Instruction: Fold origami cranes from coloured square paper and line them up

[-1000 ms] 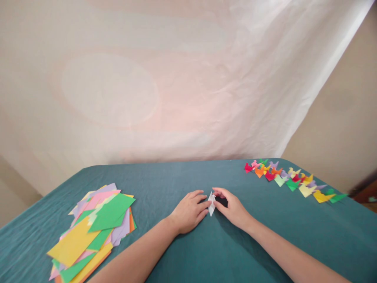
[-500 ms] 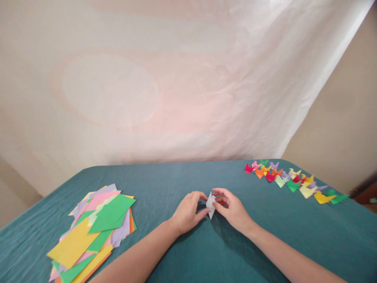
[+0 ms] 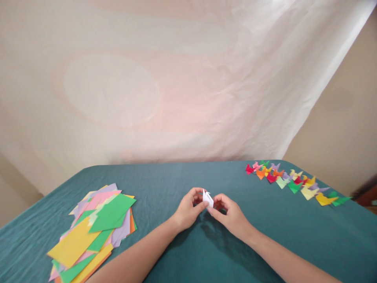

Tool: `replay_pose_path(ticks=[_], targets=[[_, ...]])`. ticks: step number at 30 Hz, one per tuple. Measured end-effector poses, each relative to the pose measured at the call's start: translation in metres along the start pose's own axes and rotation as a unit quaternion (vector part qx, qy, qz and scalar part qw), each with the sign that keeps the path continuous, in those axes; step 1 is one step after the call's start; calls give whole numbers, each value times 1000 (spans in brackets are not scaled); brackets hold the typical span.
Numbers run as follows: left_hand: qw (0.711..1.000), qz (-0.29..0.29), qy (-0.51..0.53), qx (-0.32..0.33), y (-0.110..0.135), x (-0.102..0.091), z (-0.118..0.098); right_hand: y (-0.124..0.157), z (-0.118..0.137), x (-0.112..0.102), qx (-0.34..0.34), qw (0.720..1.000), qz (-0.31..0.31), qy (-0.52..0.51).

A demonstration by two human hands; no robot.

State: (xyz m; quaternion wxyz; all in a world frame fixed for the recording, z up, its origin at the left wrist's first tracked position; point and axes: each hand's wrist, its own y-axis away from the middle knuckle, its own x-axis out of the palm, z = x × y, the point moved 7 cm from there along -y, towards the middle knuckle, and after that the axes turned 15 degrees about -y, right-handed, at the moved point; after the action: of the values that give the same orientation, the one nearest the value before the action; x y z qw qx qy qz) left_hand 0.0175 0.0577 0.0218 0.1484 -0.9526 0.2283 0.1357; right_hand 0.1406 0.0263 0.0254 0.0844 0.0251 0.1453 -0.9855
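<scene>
A small white folded paper figure (image 3: pixel 207 199) is held just above the teal tablecloth (image 3: pixel 182 251) at the middle of the table. My left hand (image 3: pixel 188 210) pinches its left side with thumb and fingers curled. My right hand (image 3: pixel 231 214) pinches its right side, fingers closed around the lower point. Both hands meet at the paper.
A loose pile of coloured paper sheets (image 3: pixel 94 228) lies at the left front of the table. A row of several small folded paper figures (image 3: pixel 294 181) in mixed colours runs along the far right edge. A white sheet hangs behind the table.
Both hands have lifted the white folded paper off the cloth, from pressing it flat to pinching it between their fingertips. The paper now stands more upright.
</scene>
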Motion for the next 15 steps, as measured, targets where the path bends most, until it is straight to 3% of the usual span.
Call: replay_pose_path(ticks=[15], targets=[[997,-2,66,-38,1,0,0,2,6,3,11,999,20,39]])
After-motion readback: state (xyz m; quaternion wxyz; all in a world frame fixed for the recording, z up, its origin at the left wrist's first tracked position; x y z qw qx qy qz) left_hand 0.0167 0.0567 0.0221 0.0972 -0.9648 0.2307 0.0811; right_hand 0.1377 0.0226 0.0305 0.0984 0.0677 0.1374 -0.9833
